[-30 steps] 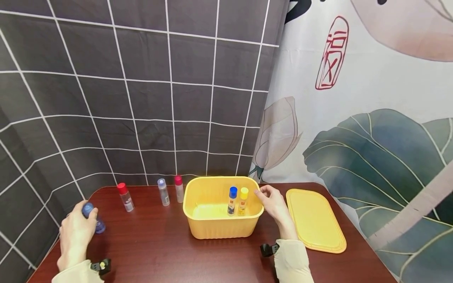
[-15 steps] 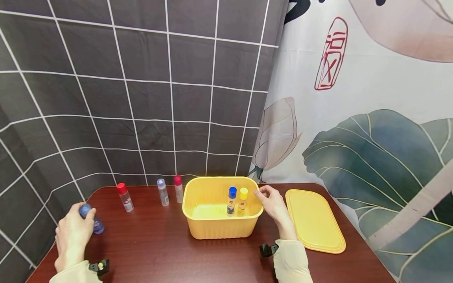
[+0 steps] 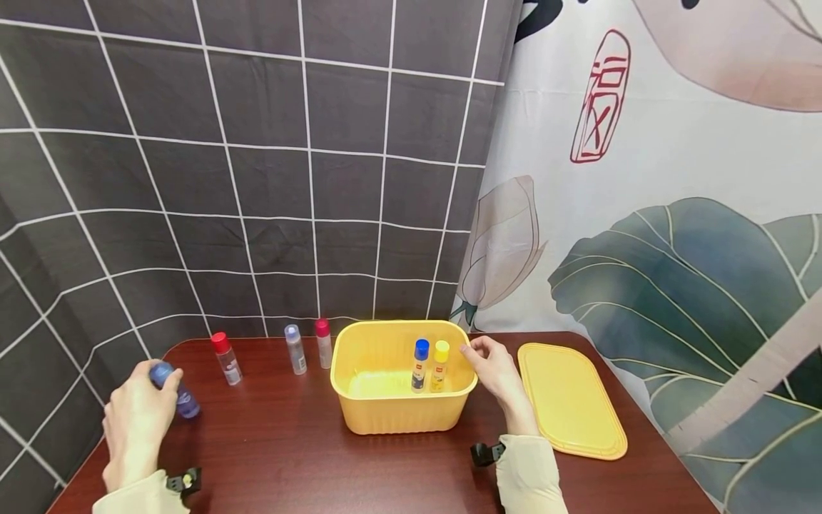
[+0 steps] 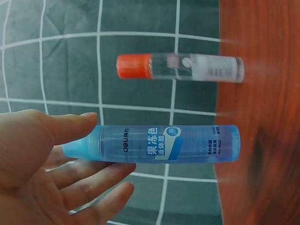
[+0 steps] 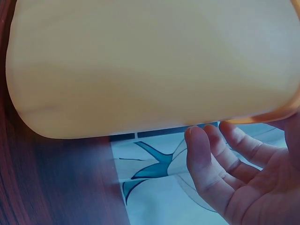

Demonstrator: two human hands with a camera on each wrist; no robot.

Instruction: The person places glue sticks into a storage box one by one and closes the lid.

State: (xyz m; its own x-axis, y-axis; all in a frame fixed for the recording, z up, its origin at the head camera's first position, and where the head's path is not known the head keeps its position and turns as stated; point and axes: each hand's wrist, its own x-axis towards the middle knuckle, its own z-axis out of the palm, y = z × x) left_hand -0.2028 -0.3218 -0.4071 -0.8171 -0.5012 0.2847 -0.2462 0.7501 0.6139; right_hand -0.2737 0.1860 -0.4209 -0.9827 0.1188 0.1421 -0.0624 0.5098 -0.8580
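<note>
My left hand point(image 3: 138, 414) pinches the blue cap of a blue glue bottle point(image 4: 168, 144) between thumb and fingers at the table's left side. The bottle leans in the head view; whether its base touches the table I cannot tell. At the other side, my right hand point(image 3: 497, 371) grips the right rim of a yellow plastic bin point(image 3: 404, 417). Its fingers point(image 5: 199, 145) show beside the bin's outer wall in the right wrist view. Inside the bin stand a blue-capped glue bottle point(image 3: 419, 368) and a yellow-capped glue bottle point(image 3: 439, 368), side by side in the right half.
Along the back of the brown table point(image 3: 276, 457) stand a red-capped bottle point(image 3: 227, 360), a clear bottle with a pale blue cap point(image 3: 297, 351) and a pink-red-capped bottle point(image 3: 325, 344). A yellow lid point(image 3: 571, 400) lies flat right of the bin. Cloth hangs behind.
My left hand has shifted slightly left, then back right with the blue bottle, whose base now sits farther right and higher. The right hand and the bin stay in place.
</note>
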